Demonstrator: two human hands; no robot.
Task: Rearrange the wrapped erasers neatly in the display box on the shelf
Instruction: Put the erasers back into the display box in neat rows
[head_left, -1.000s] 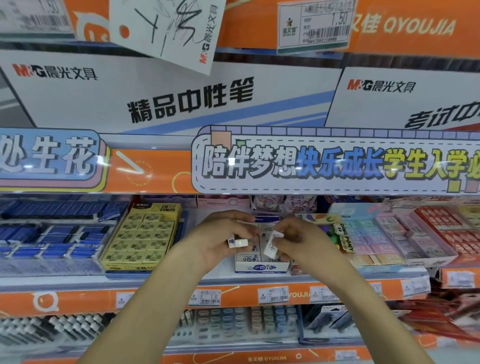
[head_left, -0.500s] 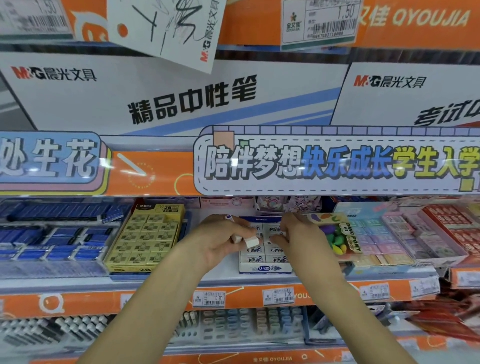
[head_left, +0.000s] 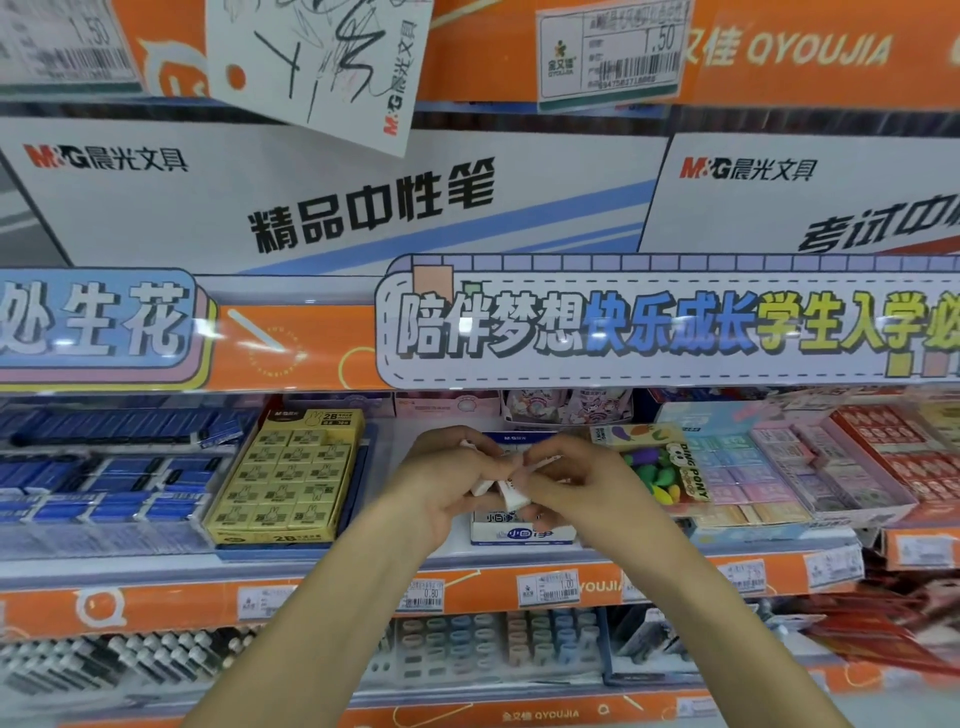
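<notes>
A small white and blue display box (head_left: 522, 534) stands on the shelf in the middle, mostly hidden behind my hands. My left hand (head_left: 447, 480) holds a few white wrapped erasers (head_left: 511, 493) just above the box. My right hand (head_left: 576, 480) pinches one wrapped eraser (head_left: 540, 461) at its fingertips, touching the left hand's fingers. Only the box's front wall and one eraser label inside show.
A yellow 2B eraser box (head_left: 288, 478) sits left of the display box, blue eraser trays (head_left: 104, 483) farther left. A packet of coloured shaped erasers (head_left: 660, 467) and pastel and red eraser trays (head_left: 810, 467) stand right. An orange shelf edge with price tags (head_left: 548, 590) runs below.
My right hand has lifted off the box and met the left hand, now pinching an eraser. The left hand has shifted slightly right, still holding erasers.
</notes>
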